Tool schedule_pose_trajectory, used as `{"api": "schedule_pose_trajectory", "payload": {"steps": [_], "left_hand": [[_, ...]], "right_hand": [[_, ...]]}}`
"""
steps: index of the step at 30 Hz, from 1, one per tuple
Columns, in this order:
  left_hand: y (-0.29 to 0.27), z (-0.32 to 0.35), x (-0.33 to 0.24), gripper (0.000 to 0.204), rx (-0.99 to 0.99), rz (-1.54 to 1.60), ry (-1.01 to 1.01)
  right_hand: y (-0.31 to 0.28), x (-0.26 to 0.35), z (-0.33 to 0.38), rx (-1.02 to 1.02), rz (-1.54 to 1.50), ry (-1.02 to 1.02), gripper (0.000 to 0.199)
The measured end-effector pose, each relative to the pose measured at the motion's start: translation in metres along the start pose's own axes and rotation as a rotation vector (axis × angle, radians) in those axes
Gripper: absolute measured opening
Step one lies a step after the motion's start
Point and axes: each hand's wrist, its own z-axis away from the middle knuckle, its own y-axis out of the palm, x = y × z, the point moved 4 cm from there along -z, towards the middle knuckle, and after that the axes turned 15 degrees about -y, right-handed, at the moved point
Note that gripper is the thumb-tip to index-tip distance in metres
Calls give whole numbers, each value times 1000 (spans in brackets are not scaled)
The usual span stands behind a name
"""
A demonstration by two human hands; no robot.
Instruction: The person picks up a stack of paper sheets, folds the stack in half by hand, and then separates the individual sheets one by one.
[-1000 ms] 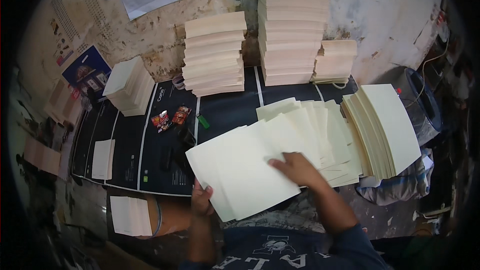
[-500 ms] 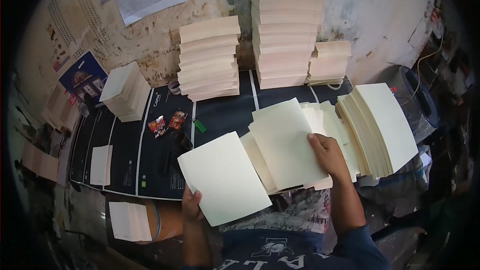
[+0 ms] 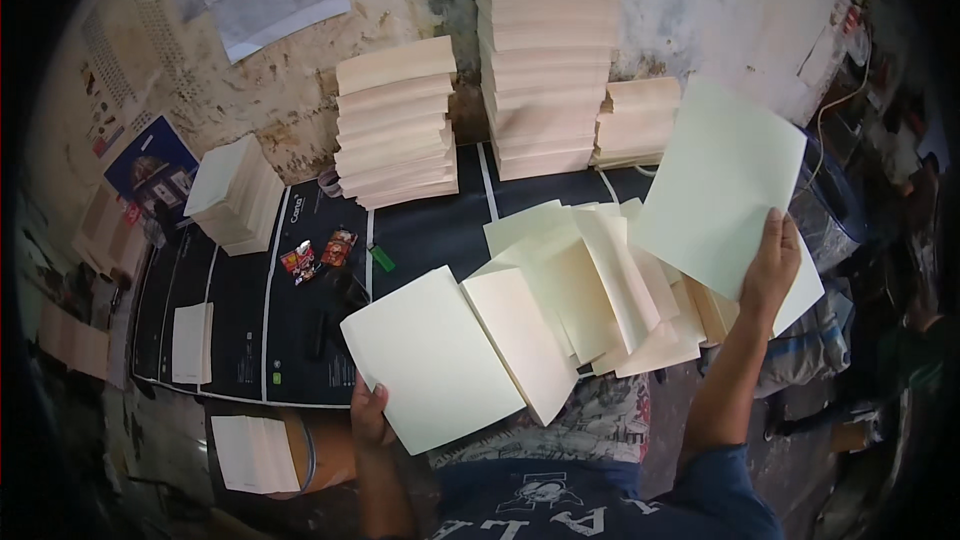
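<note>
- Head view: right hand [image 3: 772,265] is closed in a pinch on the lower edge of a pale sheet [image 3: 722,180], thumb side up top, far fingers hidden. Can't tell if it's one sheet or a few.
- Left hand [image 3: 370,412] has thumb on top, other fingers tucked under the near corner of a cream pad [image 3: 430,355]. Grip's closed too; no idea how many layers.
- Both pieces are smooth, matte, paper-like rectangles, and mine on the right is tilted up, covering most of the right-hand stack [image 3: 803,302]. Can't tell if they touch.
- Just beside the cream pad there's a bent piece [image 3: 525,330], then a messy fan of loose leaves [image 3: 545,275], curled and overlapping.
- Under it all, a black tabletop [image 3: 430,180] with white stripes. Crinkly red packets [image 3: 298,262] and a small green thing [image 3: 382,258] lie on it.
- Further back, rough-edged paper towers [image 3: 545,60] rise against a stained, blotchy wall [image 3: 720,20].
- Half a second ago my right hand was low over the fan; now it's up and out to the right. Left one's barely moved.
</note>
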Motion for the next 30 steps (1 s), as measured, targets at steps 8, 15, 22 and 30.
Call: {"api": "schedule_pose_trajectory", "payload": {"steps": [8,15,22,30], "left_hand": [[4,-8,5,58,-59,-48,2],[2,-10,6,57,-18,-23,-2],[13,-13,20,58,-16,25,-37],[55,-64,51,57,-5,15,-125]], "right_hand": [[-18,-8,11,291,380,14,30],[34,-123,93,933,518,205,41],[48,-106,114,853,646,69,30],[-20,-2,25,311,-7,133,52]]}}
